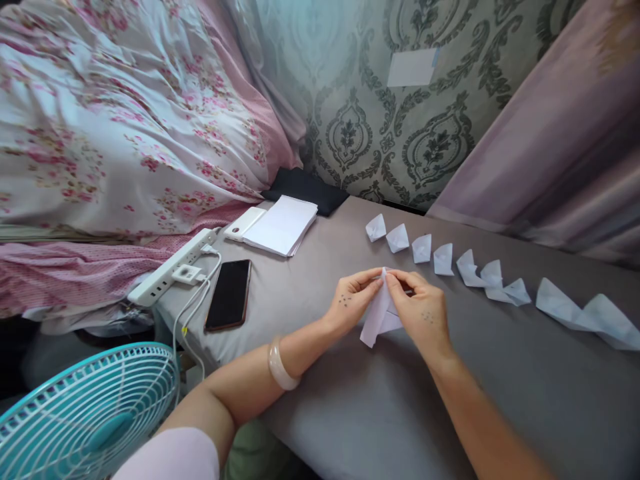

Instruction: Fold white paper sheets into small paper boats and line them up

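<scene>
Both hands pinch a partly folded sheet of white paper (376, 319) above the grey cloth. My left hand (353, 300) grips its upper edge between thumb and fingers, with a pale bangle (280, 365) on that forearm. On the other side of the fold, my right hand (424, 313) is closed on the same top corner, fingertips close to those of the left. The paper's lower part hangs down between the hands, with a crease and flap showing. Beyond them stands a row of folded white paper boats (421, 249), the bigger ones (585, 313) at the right.
A stack of white paper (281, 225) lies at the back beside a white device (245, 223). Left of my arms are a phone (228, 295), a power strip (173, 267) with white cables (193, 310), and a turquoise fan (113, 427). A patterned wall (350, 133) closes off the back.
</scene>
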